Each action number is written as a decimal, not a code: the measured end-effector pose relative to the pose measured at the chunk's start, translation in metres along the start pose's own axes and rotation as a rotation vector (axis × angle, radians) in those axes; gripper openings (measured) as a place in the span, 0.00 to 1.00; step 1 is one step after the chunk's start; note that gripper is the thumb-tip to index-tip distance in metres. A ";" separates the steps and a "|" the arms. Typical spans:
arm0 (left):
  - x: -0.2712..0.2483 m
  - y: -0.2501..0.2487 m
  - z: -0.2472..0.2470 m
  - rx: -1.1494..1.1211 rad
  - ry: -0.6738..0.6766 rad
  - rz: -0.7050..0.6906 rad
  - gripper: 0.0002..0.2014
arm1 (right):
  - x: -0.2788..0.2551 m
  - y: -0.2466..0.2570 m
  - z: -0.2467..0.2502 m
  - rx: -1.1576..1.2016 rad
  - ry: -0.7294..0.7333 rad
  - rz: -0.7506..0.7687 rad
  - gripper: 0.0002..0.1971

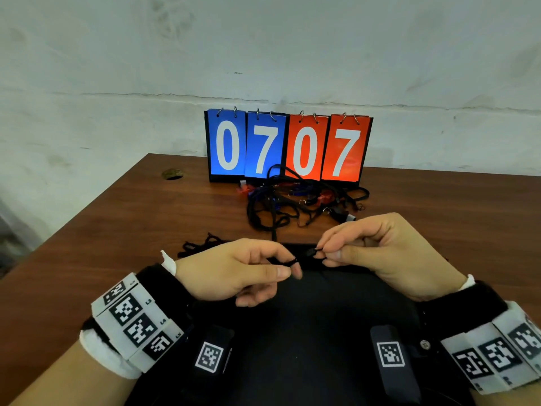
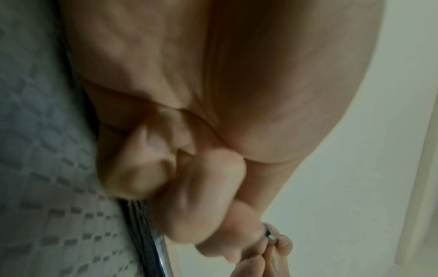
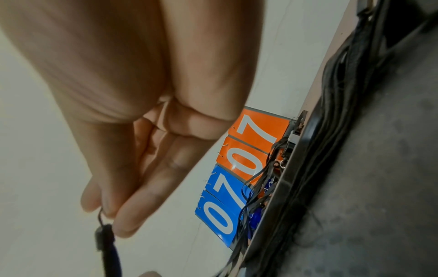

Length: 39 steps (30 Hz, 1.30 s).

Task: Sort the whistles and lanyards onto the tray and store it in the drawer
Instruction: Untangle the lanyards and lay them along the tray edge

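At the back of the table (image 1: 123, 218) a flip scoreboard (image 1: 288, 146) is standing against the wall (image 1: 263, 54), showing 07 in blue and 07 in red. Right at its foot a pile of lanyards and whistles (image 1: 301, 200) is lying tangled: black cords, bits of red and blue, a few metal rings. One cord is trailing out of it toward the hands. Off to the left a round hole (image 1: 172, 173) is showing in the tabletop. A loose cord (image 1: 202, 246) is lying bunched just beside the far left corner of the black tray (image 1: 322, 306). The tray is sitting at the near edge, and the right wrist view is showing more cords along its rim. The hands themselves are covering part of its far rim.

Now the hands: both are hovering over that rim, close together, fingertips pointing at each other. The left hand (image 1: 234, 271) is pinching the black lanyard (image 1: 288, 261) between thumb and forefinger, its other fingers curling under. The right hand (image 1: 386, 253) is pinching the lanyard's small black clasp end. In the left wrist view a small metal piece (image 2: 270, 234) is showing between fingertips; what it belongs to is hard to tell.
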<state>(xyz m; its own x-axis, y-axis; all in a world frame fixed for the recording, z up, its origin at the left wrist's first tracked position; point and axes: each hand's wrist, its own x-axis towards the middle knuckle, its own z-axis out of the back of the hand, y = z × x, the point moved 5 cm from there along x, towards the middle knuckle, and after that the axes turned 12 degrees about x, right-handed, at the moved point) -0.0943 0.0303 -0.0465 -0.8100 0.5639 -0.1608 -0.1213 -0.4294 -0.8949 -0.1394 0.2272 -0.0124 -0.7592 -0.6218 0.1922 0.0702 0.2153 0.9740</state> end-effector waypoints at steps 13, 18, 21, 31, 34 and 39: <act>-0.028 0.003 0.072 -0.257 -0.874 -0.110 0.14 | -0.009 0.022 0.061 -0.012 -0.522 0.315 0.07; -0.032 0.006 0.077 -0.244 -1.030 -0.089 0.14 | -0.014 0.018 0.077 -0.079 -0.712 0.358 0.08; -0.035 0.008 0.082 -0.245 -1.117 -0.060 0.13 | -0.018 0.017 0.084 -0.130 -0.803 0.355 0.09; -0.040 0.037 0.099 -0.032 -1.236 0.120 0.15 | -0.028 0.025 0.111 -0.592 -0.909 0.118 0.08; -0.039 0.043 0.097 0.016 -1.209 0.137 0.17 | -0.029 0.022 0.117 -0.662 -0.871 -0.029 0.08; -0.037 0.045 0.098 0.041 -1.213 0.161 0.13 | -0.029 0.017 0.113 -0.666 -0.801 -0.203 0.11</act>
<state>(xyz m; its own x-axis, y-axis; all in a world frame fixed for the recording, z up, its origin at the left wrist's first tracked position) -0.1255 -0.0790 -0.0400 -0.8243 -0.5113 0.2433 0.0294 -0.4678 -0.8834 -0.1898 0.3339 -0.0152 -0.9842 0.1301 0.1197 0.0502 -0.4437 0.8947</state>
